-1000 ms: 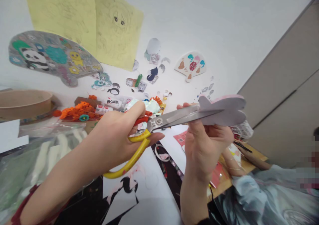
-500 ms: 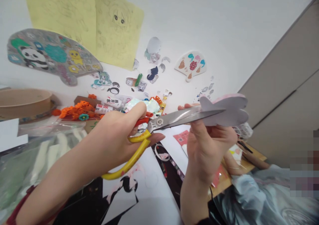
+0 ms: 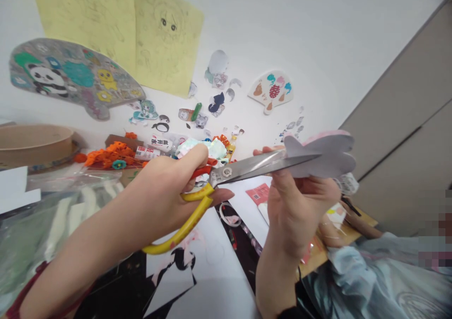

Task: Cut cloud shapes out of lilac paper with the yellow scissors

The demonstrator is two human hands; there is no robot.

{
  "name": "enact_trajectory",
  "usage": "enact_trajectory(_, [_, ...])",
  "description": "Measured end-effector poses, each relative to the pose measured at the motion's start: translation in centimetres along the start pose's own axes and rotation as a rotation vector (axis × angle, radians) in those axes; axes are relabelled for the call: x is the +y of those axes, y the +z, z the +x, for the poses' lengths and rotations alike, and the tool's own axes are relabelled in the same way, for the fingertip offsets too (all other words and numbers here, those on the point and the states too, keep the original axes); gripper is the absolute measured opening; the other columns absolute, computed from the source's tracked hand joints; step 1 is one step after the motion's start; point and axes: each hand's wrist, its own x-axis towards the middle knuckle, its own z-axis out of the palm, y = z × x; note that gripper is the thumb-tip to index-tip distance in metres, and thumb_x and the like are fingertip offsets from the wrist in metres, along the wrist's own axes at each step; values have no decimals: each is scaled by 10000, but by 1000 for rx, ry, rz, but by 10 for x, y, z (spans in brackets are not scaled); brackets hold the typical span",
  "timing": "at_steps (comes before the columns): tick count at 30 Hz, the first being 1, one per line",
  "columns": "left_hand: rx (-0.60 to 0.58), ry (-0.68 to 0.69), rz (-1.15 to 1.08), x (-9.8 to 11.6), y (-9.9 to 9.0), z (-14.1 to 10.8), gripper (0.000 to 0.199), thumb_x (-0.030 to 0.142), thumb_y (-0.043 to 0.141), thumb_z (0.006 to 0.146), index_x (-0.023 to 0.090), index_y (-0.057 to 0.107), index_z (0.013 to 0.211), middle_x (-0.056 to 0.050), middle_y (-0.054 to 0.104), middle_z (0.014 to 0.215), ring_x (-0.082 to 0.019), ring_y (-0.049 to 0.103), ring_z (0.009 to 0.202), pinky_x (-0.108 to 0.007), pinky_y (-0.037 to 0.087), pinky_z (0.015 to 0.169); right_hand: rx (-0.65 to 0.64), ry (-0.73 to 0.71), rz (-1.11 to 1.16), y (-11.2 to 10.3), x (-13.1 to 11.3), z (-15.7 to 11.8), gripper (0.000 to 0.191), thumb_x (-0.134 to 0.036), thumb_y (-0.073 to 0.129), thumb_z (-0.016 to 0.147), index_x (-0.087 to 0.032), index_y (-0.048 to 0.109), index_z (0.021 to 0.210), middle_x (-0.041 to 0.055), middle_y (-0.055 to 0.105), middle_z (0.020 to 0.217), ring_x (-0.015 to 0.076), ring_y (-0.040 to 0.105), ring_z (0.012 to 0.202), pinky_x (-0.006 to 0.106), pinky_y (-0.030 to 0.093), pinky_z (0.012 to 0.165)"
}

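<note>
My left hand (image 3: 160,192) is closed around the yellow and red handles of a pair of scissors (image 3: 226,172). The blades point right, parted a little. One blade lies across the face of a pale, scalloped cutout (image 3: 328,163) with pinkish edges. My right hand (image 3: 294,211) pinches this cutout from below, thumb in front and fingers behind. Those fingers are partly hidden by the blades and the cutout. Below the hands lies a white sheet (image 3: 222,272) with a black-and-pink drawing near its left side.
Pale wall ahead bears yellow drawings (image 3: 165,41), a panda fan cutout (image 3: 76,81) and stickers. Orange yarn pieces (image 3: 115,155), a round box (image 3: 35,140) and a plastic bag (image 3: 31,234) lie left. At right sits another person in a light blue sleeve (image 3: 353,267).
The cutout and my right hand have shifted very slightly right. My left hand and the scissors stay almost in place, the blade gap about the same.
</note>
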Motion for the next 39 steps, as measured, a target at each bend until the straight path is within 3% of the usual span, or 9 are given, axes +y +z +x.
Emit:
enact_trajectory(11, [41, 47, 67, -2, 3, -5, 387, 530, 572, 948, 245, 360, 797, 90, 396, 487, -112, 373, 417, -216, 260, 421, 10, 16, 13, -1, -2, 1, 102, -178, 847, 743, -256, 782, 754, -19, 749, 723, 203, 753, 724, 400, 665, 750])
enact_trajectory(19, [55, 66, 53, -3, 3, -3, 389, 503, 570, 945, 248, 329, 776, 108, 366, 468, -98, 340, 390, -200, 228, 389, -31, -3, 55, 0, -3, 2, 133, -148, 822, 769, -280, 813, 777, 17, 784, 751, 236, 773, 732, 432, 674, 754])
enact_trajectory(35, [-29, -7, 13, -1, 6, -1, 352, 483, 523, 930, 257, 300, 778, 87, 368, 494, -128, 343, 424, -245, 237, 432, -1, -22, -15, -4, 5, 1, 121, -167, 818, 748, -199, 716, 690, -20, 694, 653, 164, 718, 671, 352, 642, 682])
enact_trajectory(39, [-18, -68, 55, -6, 9, -1, 348, 473, 599, 844, 257, 327, 837, 59, 458, 545, -160, 414, 448, -279, 269, 466, -3, -15, 6, -4, 5, 1, 107, -200, 828, 759, -200, 734, 709, -19, 719, 681, 167, 739, 702, 354, 661, 709])
